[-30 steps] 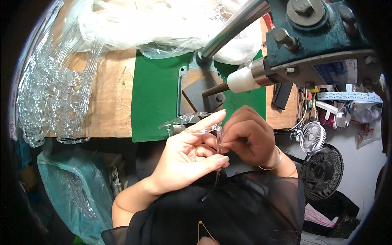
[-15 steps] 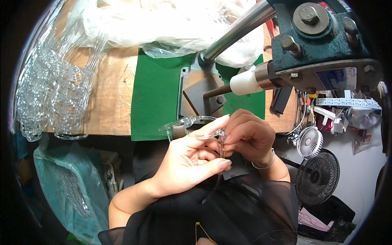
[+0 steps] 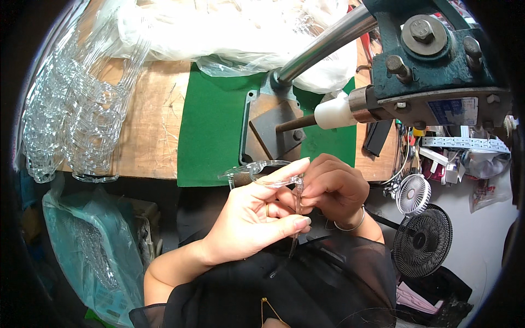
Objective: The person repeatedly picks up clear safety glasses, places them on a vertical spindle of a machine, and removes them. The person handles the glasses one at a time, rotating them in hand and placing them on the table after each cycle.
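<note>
A clear plastic eyeglass frame [image 3: 268, 163] is held in front of my chest, just off the near edge of the bench. My left hand [image 3: 249, 221] is closed around one side of it, thumb and fingers about the temple arm that hangs down. The fingertips of my right hand [image 3: 334, 187] are pinched at the hinge corner of the same frame. Whether they hold some small part there is hidden. Beyond my hands stands a hand press [image 3: 437, 82], its rod [image 3: 295, 123] above a dark metal plate on the base.
Several stacked clear eyeglass frames [image 3: 93, 131] lie at the bench's left. White plastic bags [image 3: 235, 27] cover the back. A green mat [image 3: 210, 126] lies under the press. Down left is a bag-lined teal basket [image 3: 104, 268]; at right are a white fan [image 3: 413, 194] and a black fan [image 3: 422, 240].
Both hands keep almost the same grip on the eyeglass frame. The view has shifted slightly, so the press and bench appear a little displaced.
</note>
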`<state>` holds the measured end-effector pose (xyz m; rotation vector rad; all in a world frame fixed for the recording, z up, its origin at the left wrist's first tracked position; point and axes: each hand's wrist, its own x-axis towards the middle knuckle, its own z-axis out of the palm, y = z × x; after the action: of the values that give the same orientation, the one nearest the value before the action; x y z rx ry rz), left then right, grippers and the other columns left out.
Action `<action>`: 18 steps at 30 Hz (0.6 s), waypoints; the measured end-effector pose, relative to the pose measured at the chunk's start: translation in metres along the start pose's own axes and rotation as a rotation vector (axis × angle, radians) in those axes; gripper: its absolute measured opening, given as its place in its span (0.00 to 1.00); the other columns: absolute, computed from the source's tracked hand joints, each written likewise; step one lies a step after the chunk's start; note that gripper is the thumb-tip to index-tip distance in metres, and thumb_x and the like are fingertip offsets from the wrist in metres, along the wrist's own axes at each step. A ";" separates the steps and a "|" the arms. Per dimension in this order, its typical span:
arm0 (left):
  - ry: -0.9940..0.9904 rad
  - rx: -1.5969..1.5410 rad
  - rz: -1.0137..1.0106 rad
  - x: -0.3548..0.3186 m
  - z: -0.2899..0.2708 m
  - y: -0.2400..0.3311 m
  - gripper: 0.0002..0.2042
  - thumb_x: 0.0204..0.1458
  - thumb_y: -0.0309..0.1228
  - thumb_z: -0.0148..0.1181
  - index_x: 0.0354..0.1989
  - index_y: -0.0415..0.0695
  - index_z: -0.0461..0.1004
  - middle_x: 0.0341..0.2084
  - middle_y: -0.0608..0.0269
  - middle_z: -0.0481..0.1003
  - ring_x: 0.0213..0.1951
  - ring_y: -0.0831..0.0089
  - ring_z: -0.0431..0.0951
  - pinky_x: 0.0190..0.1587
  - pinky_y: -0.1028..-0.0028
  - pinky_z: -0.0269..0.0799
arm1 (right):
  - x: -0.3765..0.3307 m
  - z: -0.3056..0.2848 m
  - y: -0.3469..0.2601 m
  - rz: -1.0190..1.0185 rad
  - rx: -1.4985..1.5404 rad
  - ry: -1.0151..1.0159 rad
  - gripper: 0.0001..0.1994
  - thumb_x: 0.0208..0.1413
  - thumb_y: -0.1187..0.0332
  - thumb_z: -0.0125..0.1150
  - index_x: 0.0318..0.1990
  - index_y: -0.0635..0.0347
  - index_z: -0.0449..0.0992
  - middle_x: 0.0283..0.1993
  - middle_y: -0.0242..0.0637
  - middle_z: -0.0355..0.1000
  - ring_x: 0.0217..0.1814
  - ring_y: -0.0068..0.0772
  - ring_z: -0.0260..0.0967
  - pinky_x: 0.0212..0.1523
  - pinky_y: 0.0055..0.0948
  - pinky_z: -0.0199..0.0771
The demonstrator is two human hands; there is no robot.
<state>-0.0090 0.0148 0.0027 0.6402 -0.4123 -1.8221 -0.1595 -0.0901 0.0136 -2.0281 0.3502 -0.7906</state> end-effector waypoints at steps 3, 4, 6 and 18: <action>-0.008 -0.011 -0.019 0.000 -0.001 0.001 0.33 0.46 0.16 0.57 0.62 0.39 0.52 0.30 0.64 0.71 0.33 0.79 0.75 0.35 0.82 0.71 | 0.001 -0.001 0.002 0.025 0.053 -0.009 0.07 0.41 0.75 0.66 0.27 0.62 0.73 0.26 0.35 0.71 0.27 0.31 0.69 0.29 0.25 0.69; -0.006 -0.005 -0.021 0.000 -0.001 0.001 0.33 0.46 0.16 0.57 0.62 0.40 0.52 0.30 0.64 0.71 0.33 0.80 0.75 0.35 0.83 0.70 | 0.001 -0.002 0.002 0.028 0.059 -0.021 0.07 0.41 0.75 0.66 0.27 0.62 0.73 0.26 0.34 0.71 0.27 0.31 0.68 0.29 0.25 0.68; 0.008 0.047 0.002 0.000 0.000 0.000 0.33 0.46 0.16 0.58 0.62 0.40 0.53 0.30 0.65 0.71 0.32 0.82 0.74 0.35 0.84 0.69 | 0.003 -0.005 0.003 0.026 0.046 -0.067 0.07 0.41 0.74 0.66 0.27 0.62 0.73 0.26 0.34 0.71 0.27 0.31 0.68 0.29 0.25 0.68; 0.021 -0.003 -0.003 0.001 -0.002 -0.003 0.35 0.44 0.12 0.57 0.62 0.38 0.50 0.32 0.57 0.72 0.35 0.71 0.77 0.41 0.74 0.75 | -0.003 -0.001 0.004 -0.035 -0.026 -0.011 0.07 0.42 0.74 0.65 0.28 0.63 0.72 0.26 0.35 0.71 0.27 0.32 0.69 0.28 0.26 0.68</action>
<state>-0.0105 0.0154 -0.0008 0.6579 -0.3952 -1.8169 -0.1621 -0.0910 0.0094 -2.0672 0.3215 -0.7997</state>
